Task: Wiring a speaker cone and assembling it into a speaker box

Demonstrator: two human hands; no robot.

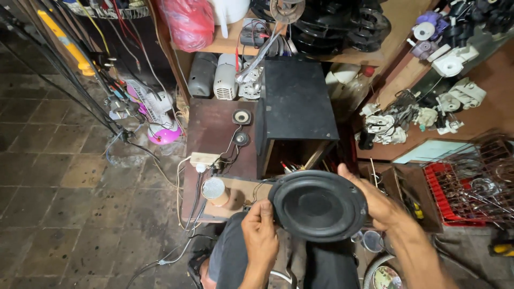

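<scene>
The person holds a black woofer [318,205], a round speaker driver with a wide rubber surround and a dished cone, up in the air over their lap, just in front of the near edge of the low wooden worktop [214,128]. The left hand [260,231] pinches the driver's left rim, fingers curled tight on it. The right hand [381,202] cradles the right rim, thumb over the top edge and fingers wrapped behind. Nothing else supports the driver, and it faces the camera.

A thin wire [261,186] appears to run from the driver's upper left toward the worktop, where a small tweeter [241,116] and a second small round part [241,139] lie with their own leads, next to a beige box [204,158] and a cylinder with a mesh top [214,190]. If that wire is attached, tilting or pulling the woofer farther off could strain the joint or drag the small parts off the near edge.

The open black speaker cabinet [297,101] stands at the worktop's right side, its hollow facing the person. Its hard front edges are close to the cone, so a careless swing could dent the soft cone or surround. A thumb pressing inward would do the same harm.

The grip is on the rim only. The magnet behind is likely heavy, so a slack left pinch could let the driver tip and drop to the tiled floor [59,171].
</scene>
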